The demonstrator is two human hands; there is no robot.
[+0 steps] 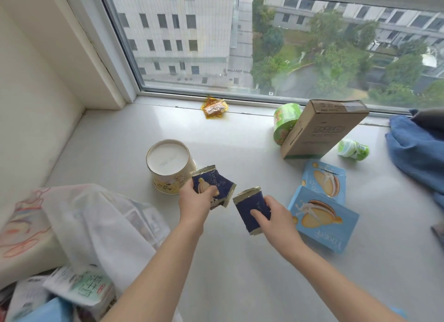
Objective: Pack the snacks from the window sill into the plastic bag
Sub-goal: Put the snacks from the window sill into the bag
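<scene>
My left hand (195,202) grips two dark blue snack packets (216,184) above the white window sill (240,273). Just right of it, my right hand (276,219) pinches a third dark blue packet (248,210). The white plastic bag (96,216) lies crumpled at the lower left, with packaged goods showing at its mouth. Two light blue biscuit boxes (323,222) lie right of my right hand. An upturned cream noodle cup (168,168) stands behind my left hand. A small orange packet (213,107) lies by the window frame.
A brown cardboard box (317,131) leans at the back right against a green cup (284,123). A small green-and-white bottle (353,149) lies beside it. Blue cloth (418,148) is heaped at the far right. The window glass closes off the back.
</scene>
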